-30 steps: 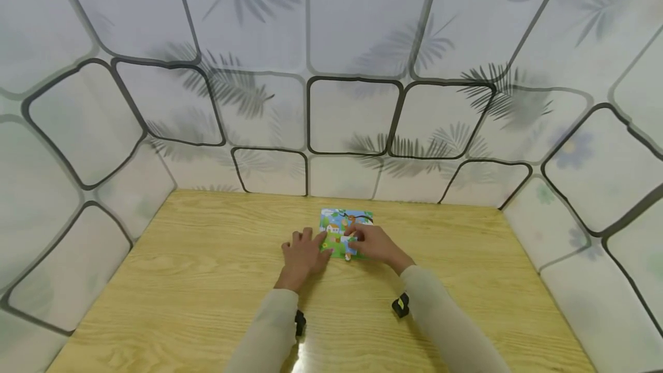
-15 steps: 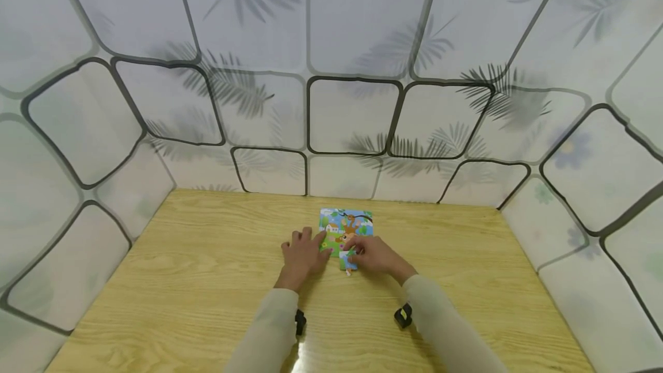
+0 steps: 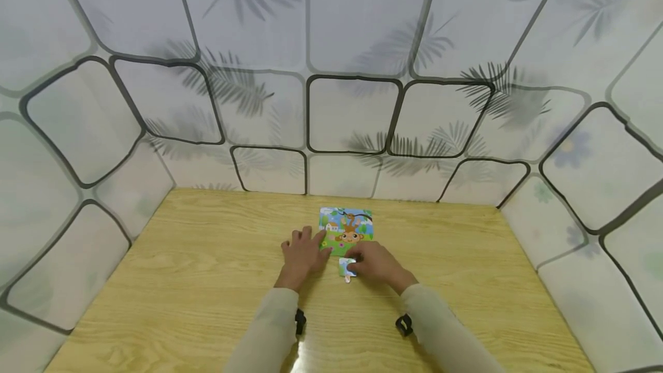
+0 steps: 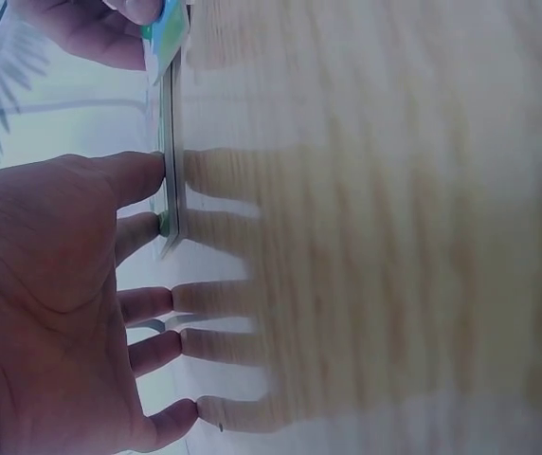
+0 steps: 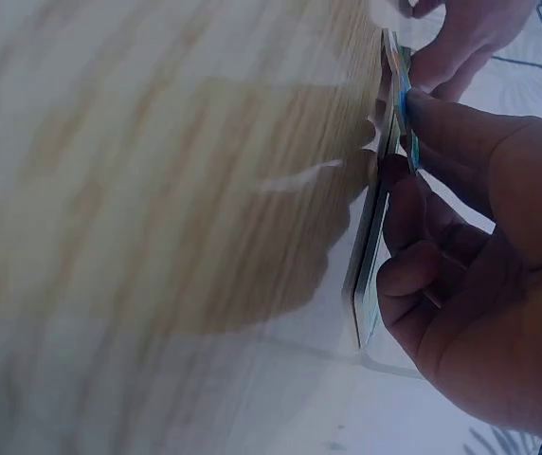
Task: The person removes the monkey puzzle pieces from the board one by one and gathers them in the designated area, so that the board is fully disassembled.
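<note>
A picture puzzle board [image 3: 331, 240] showing a monkey hanging from a branch lies flat near the middle of the table. My left hand [image 3: 303, 255] rests spread at its left side; in the left wrist view, the thumb and one finger of this hand [image 4: 53, 303] touch the board's edge, the other fingertips the table. Just in front of the board, my right hand [image 3: 380, 263] pinches a small blue and green puzzle piece [image 3: 344, 268] with a tab at its lower end. In the right wrist view, the piece [image 5: 405, 95] sits between thumb and fingers, tilted close to the board.
The light wood table [image 3: 207, 281] stretches to both sides and towards me. Pale cloth walls [image 3: 342, 114] with dark outlines and leaf prints enclose it at the back, left and right.
My right hand has drawn the puzzle piece off the board towards me, uncovering the monkey's face. The left hand has stayed in place.
</note>
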Motion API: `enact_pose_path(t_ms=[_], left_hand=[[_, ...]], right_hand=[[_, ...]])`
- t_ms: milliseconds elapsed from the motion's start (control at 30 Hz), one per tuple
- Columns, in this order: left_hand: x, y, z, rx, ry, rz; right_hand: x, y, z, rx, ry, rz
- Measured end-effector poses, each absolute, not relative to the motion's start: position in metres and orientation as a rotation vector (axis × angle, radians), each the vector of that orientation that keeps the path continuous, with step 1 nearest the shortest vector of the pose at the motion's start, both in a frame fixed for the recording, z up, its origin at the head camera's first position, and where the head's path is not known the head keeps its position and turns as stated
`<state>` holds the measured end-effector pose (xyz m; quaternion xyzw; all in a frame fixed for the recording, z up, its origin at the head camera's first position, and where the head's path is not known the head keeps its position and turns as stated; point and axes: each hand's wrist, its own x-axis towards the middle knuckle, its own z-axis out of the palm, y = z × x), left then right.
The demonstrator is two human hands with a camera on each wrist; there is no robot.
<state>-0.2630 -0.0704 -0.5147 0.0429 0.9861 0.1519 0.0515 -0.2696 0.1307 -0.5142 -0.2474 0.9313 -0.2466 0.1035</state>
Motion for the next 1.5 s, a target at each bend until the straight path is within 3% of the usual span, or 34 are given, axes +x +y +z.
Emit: enact_pose_path(t_ms=[400,667,967,1500], left_hand=[[-0.260,-0.070,-0.514,0.132,3.008,0.458],[-0.259,-0.072,-0.511,0.126,3.005,0.479],[-0.263,-0.071,-0.516,0.138,2.980,0.501],[-0.268,-0.067,-0.520,0.235,2.984,0.633]], right_hand=[[-0.266,0.129,-0.517,-0.833,2.856,-0.636],[-0.290,0.131,-0.522,-0.689,2.927,-0.777],[-0.322,0.129,-0.520,-0.740,2.996,-0.801],[-0.346,0.115,-0.520,-0.687,2.932,-0.660]])
